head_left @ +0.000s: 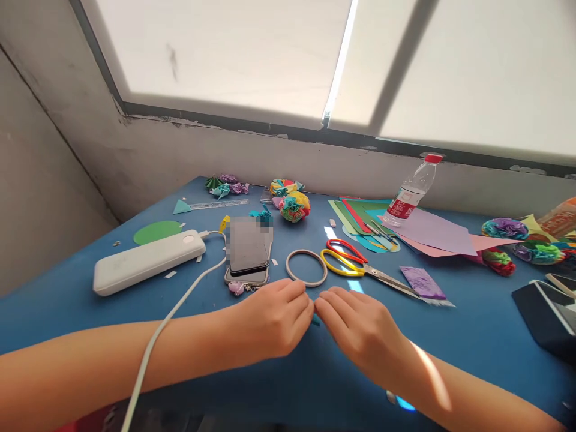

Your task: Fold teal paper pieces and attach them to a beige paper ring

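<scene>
My left hand and my right hand meet at the fingertips above the front of the blue table. Both are closed, fingers bent and pressed together in a pinch. A small piece of teal paper peeks out between them; the fingers hide most of it. Just beyond the fingertips lies a grey ring. Scissors with one red and one yellow handle rest right of the ring, blades pointing right. Two stacked phones lie beyond my left hand.
A white power bank lies left, its cable crossing over my left forearm. Coloured paper sheets, a water bottle and a purple packet are at right. Crumpled paper balls line the back; a black object stands far right.
</scene>
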`<state>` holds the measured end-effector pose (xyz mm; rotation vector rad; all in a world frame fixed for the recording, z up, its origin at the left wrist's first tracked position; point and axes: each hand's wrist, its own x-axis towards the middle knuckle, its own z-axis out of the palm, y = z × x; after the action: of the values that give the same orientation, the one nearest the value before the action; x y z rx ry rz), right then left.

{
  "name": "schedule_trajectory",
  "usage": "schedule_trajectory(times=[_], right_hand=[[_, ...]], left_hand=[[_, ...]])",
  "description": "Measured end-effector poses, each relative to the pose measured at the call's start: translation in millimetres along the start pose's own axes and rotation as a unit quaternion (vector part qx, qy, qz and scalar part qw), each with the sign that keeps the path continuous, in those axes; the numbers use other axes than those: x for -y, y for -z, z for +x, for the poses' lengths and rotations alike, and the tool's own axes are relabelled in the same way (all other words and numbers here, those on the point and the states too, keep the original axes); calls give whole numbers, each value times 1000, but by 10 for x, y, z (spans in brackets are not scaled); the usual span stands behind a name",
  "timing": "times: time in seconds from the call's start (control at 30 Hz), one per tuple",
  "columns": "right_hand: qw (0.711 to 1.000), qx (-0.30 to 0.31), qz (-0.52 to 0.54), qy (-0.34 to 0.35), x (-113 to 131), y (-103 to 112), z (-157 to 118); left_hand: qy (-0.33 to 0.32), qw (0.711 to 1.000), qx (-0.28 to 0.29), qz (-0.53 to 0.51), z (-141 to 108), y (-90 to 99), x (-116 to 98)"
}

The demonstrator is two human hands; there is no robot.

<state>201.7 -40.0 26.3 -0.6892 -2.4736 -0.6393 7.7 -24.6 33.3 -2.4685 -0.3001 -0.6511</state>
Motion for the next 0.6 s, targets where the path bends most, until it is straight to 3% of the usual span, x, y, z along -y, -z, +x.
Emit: schedule_trajectory(times=[0.27, 0.6], right_hand=[[993, 32, 87, -75, -31, -73, -88], [995, 44, 73, -53, -47, -65, -74]], left_hand=[[15, 1000, -4, -6, -2, -71, 1], [11, 998, 52, -37, -32, -79, 18]])
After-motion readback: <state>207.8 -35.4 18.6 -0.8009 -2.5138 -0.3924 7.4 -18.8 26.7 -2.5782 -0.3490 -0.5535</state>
